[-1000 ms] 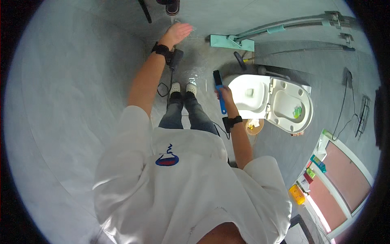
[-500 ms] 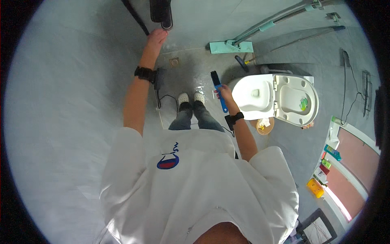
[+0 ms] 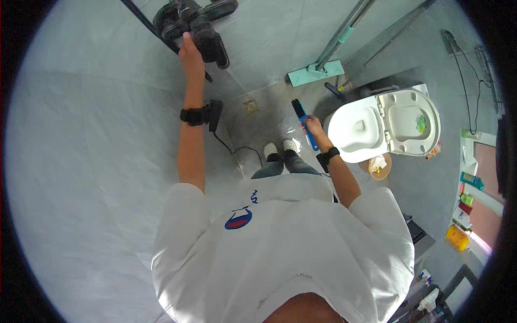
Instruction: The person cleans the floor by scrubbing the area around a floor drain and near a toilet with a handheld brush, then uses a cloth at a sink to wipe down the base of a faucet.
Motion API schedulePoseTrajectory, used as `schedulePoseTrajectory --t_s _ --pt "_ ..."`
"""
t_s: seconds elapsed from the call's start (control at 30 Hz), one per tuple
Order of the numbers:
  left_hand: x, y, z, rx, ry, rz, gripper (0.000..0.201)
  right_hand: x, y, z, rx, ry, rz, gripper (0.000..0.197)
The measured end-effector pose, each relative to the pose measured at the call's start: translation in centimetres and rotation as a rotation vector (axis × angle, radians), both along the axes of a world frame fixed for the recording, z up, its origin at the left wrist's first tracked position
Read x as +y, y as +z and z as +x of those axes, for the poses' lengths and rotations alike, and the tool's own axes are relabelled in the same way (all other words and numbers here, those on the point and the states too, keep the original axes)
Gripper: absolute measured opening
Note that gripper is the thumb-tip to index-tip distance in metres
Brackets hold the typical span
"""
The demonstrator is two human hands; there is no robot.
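Note:
In my right hand is a blue scrubbing brush with dark bristles at its far end, held beside the toilet bowl's left edge. My fingers wrap round its handle. My left hand is raised to a black shower fixture on the wall, its fingertips against the lower part, close to the black hose. The fixture hides part of those fingers, so their grip is unclear. Each wrist wears a black band, and a dark box with a cable hangs from the left one.
The white toilet stands at right with seat and lid raised. Behind it a green flat mop leans on the wall. A floor drain lies ahead of my feet, and a small bin stands by the toilet. Bottles line a windowsill at right.
My left hand has moved up along the wall from the fixture's lower end, and more of the fixture shows. The brush stays in my right hand; the whole view has shifted.

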State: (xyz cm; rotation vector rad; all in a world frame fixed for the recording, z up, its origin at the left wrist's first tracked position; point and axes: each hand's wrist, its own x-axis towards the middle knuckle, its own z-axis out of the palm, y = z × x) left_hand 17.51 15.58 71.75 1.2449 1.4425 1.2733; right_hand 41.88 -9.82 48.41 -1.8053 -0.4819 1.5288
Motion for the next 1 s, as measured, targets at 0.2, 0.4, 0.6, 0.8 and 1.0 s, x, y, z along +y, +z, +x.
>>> schedulePoseTrajectory --t_s 0.2,0.4,0.6,0.8,1.0 --pt "1.8 -3.3 2.2 0.531 0.443 0.525 0.046 -0.2 -0.3 0.3 0.044 -0.005 0.006 0.032" --pt "3.8 -4.4 2.5 0.125 0.406 0.681 0.046 -1.8 -1.5 1.4 -0.052 -0.102 0.021 0.03" --pt "3.6 -4.3 2.2 0.429 0.443 0.766 0.036 -3.8 -2.9 3.7 -0.051 -0.099 0.006 0.029" --pt "-1.0 -5.1 -0.5 0.209 0.157 0.476 0.03 -7.8 -1.7 5.7 -0.027 -0.105 -0.151 0.028" --pt "-8.1 -12.5 -5.7 0.394 -0.081 0.009 0.026 -16.2 -2.9 9.1 -0.136 -0.098 -0.224 0.025"
